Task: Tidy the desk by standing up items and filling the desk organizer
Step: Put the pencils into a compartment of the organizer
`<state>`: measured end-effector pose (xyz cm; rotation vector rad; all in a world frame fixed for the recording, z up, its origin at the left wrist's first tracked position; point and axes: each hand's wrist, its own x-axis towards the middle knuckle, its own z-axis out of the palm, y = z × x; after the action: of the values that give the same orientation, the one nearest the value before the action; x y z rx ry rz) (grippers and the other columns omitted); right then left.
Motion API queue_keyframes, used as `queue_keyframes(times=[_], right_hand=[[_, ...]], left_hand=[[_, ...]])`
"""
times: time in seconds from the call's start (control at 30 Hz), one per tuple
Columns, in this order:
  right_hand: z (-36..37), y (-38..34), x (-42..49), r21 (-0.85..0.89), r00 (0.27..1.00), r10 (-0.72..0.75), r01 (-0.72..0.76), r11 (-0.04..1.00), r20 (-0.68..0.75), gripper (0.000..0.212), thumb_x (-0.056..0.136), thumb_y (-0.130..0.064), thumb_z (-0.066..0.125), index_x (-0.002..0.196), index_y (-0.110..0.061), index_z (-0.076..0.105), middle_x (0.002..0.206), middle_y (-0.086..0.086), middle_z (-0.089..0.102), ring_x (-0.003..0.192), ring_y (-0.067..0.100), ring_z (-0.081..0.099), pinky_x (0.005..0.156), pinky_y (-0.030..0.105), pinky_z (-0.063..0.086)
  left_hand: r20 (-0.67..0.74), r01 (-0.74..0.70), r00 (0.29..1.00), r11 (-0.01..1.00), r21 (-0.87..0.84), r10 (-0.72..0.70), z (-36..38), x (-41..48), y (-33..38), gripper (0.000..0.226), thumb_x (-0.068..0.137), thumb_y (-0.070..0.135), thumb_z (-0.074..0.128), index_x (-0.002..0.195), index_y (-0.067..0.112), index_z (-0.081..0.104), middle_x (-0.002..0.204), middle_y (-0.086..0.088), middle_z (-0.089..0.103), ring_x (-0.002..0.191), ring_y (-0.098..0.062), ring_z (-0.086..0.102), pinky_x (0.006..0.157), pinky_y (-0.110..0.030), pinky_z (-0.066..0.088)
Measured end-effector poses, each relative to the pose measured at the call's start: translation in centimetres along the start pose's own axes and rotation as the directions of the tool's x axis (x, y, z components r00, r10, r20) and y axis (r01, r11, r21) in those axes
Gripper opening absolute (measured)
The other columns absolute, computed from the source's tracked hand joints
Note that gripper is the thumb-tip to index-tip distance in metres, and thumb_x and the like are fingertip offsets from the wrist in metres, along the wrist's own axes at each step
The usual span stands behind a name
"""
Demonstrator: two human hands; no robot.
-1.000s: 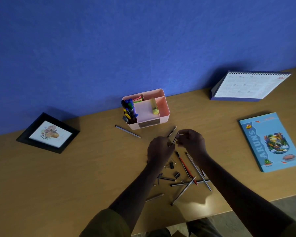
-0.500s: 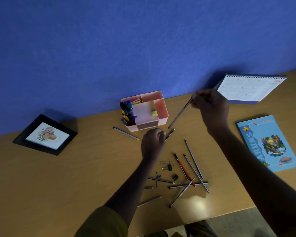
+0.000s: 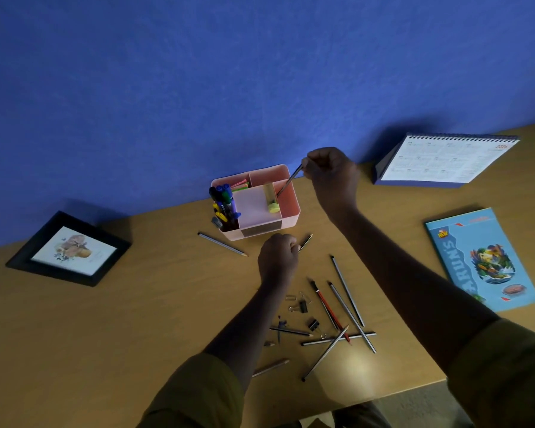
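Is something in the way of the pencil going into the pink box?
Nothing visible. The right hand holds the pencil with its lower end inside the right compartment of the pink organizer.

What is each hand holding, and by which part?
Right hand pinches a pencil by its upper end, tip in the organizer. Left hand curls at a second pencil; grip unclear.

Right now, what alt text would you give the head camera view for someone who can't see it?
A person's right hand holds a pencil angled into the right compartment of a pink organizer; the left hand sits curled beside another pencil on the desk. Loose pencils and binder clips lie nearer the person, with a framed picture, calendar and blue book around.
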<state>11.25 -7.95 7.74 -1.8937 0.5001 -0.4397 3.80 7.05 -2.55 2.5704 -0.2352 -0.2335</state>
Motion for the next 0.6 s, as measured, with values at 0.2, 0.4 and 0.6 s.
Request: queue_keyframes(times=[0.2,0.4,0.6], right_hand=[[2.1,1.7,0.4,-0.013,0.997,0.05,-0.05,0.999,0.051,0.005,0.092,-0.02,0.074,0.096,-0.02,0.076,0.088,-0.01,0.078,0.082,0.008,0.075,0.077,0.048,0.064],[2.3,1.9,1.1,-0.008,0.996,0.077,-0.077,0.997,0.051,0.005,0.093,-0.021,0.073,0.097,-0.021,0.074,0.089,-0.008,0.078,0.083,0.01,0.075,0.077,0.048,0.065],[1.1,2.4,1.4,-0.085,0.992,0.1,-0.094,0.992,0.072,0.029,0.095,-0.032,0.076,0.121,-0.02,0.071,0.096,-0.007,0.079,0.083,0.005,0.075,0.076,0.039,0.066]], left_hand=[[0.029,-0.006,1.0,0.999,0.051,0.005,0.6,0.3,-0.1,0.02,0.099,0.026,0.075,0.117,0.018,0.077,0.112,0.003,0.08,0.1,-0.009,0.075,0.077,-0.021,0.056],[0.052,-0.013,0.999,0.999,0.048,0.01,1.2,0.9,-0.1,0.024,0.099,0.031,0.074,0.12,0.02,0.075,0.113,0.004,0.078,0.101,-0.007,0.073,0.078,-0.019,0.055],[0.071,-0.088,0.994,0.992,0.087,0.082,1.8,1.6,0.3,0.024,0.101,0.03,0.071,0.122,0.019,0.073,0.116,0.001,0.075,0.104,-0.009,0.071,0.086,-0.026,0.06]])
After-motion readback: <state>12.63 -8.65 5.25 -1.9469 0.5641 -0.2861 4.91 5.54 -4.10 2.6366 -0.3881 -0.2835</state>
